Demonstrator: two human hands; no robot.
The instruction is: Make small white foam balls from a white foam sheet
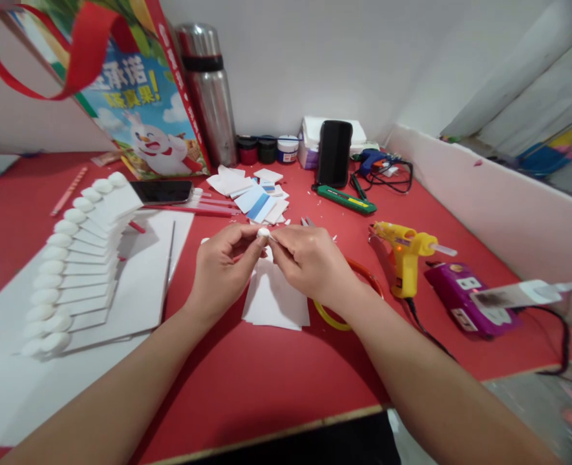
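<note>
Between the thumb and fingers of my left hand (222, 266) is a small white round piece (263, 232), like a flattened ball. My right hand (311, 259) is closed in a pinch right beside it; whatever its fingertips hold is hidden. Below both hands lies a small stack of white cards (276, 300). Partly under my right wrist are scissors, with an orange-red handle loop (370, 279) and a yellow one (331, 318) showing. To the left, a fanned row of white cards (92, 284) carries similar white round pieces (55, 267) along one edge.
A yellow glue gun (404, 255) stands at right near a purple power strip (465, 300) with cords. A green utility knife (346, 199), card scraps (259, 197), an upright phone (335, 154), paint jars (267, 150), a steel flask (212, 97) and a printed bag (154, 110) line the back.
</note>
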